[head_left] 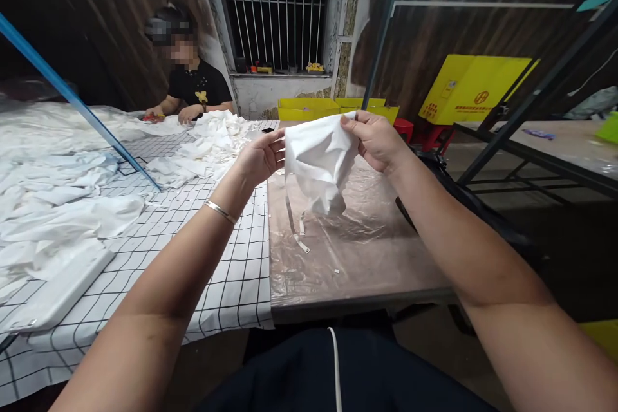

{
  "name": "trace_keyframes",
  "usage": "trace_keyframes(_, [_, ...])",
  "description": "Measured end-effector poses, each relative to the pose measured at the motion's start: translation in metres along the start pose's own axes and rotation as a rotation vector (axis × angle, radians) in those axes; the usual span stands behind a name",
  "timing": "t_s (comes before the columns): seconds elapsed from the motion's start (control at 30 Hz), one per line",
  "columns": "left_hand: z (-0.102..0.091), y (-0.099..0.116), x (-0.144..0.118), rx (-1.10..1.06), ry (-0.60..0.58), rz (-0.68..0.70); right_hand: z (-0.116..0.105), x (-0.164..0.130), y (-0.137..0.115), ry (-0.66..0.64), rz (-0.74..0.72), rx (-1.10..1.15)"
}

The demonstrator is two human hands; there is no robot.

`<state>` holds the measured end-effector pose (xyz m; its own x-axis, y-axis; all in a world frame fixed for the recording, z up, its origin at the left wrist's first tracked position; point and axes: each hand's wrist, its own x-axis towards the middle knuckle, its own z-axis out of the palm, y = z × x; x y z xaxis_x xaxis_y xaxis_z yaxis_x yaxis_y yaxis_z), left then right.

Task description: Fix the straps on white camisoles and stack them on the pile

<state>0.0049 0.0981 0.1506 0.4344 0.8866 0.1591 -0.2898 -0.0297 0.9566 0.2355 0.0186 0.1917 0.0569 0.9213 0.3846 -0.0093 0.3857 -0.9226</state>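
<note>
Both hands pinch a white cloth piece [321, 164] above the plastic-covered table [357, 257]: left hand [263, 158] on its left edge, right hand [376, 141] on top corner. Checked tablecloth [217, 257] with white fabric heaps [62, 206] left; yellow boxes [333, 108] by barred window [277, 6].

White cloth piece [318, 161] pinched between left hand [261, 158] and right hand [374, 141] above plastic-covered table [357, 257].

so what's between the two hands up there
In the head view, a crumpled white cloth spans the gap, pinched at its top edge by the left hand and right hand, its strips dangling towards the plastic-covered table.
</note>
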Motion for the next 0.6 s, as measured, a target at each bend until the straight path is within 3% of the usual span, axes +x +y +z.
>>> trace_keyframes(0.1, [0.01, -0.003, 0.005, 0.158, 0.17, 0.129, 0.002, 0.007, -0.014, -0.016, -0.006, -0.092])
trace_keyframes(0.17, [0.025, 0.003, 0.01, 0.198, 0.098, 0.295, 0.003, 0.007, -0.022, -0.066, 0.024, -0.146])
trace_keyframes(0.23, [0.042, 0.012, 0.018, 0.168, -0.092, 0.368, 0.003, 0.004, -0.029, -0.138, 0.063, -0.2])
trace_keyframes(0.3, [0.057, 0.02, 0.03, 0.124, -0.247, 0.314, 0.003, -0.001, -0.034, -0.19, 0.1, -0.242])
trace_keyframes(0.4, [0.066, 0.026, 0.045, 0.122, -0.348, 0.15, -0.003, -0.015, -0.037, -0.209, 0.138, -0.262])
trace_keyframes(0.5, [0.061, 0.03, 0.047, 0.22, -0.364, 0.034, -0.013, -0.035, -0.027, -0.301, 0.228, -0.249])
trace_keyframes(0.6, [0.046, 0.04, 0.035, 0.248, -0.3, 0.039, -0.027, -0.056, -0.001, -0.477, 0.415, -0.302])
